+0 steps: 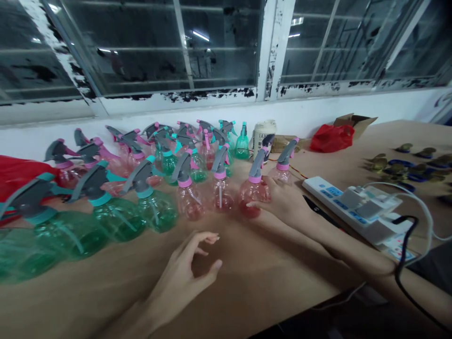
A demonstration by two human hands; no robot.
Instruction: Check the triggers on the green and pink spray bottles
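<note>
My right hand [287, 200] is wrapped around the body of a pink spray bottle [250, 195] with a grey and pink trigger head, its thumb across the front; the other fingers are mostly hidden behind it. Bare and half curled, my left hand [181, 268] hovers over the brown table, thumb and fingers apart with nothing between them. Left of the held bottle stand two more pink spray bottles, the nearer one [226, 195] and another [191, 202]. One pink bottle [283, 174] stands just behind my right hand. Green spray bottles [157, 209] line the front left.
More pink and green bottles crowd toward the wall. A white power strip [339, 202] with chargers and cables lies right of my forearm. Behind are a printed cup [259, 134], a red bag [332, 138] and an open carton [356, 123]. Brass-coloured parts [379, 163] lie far right.
</note>
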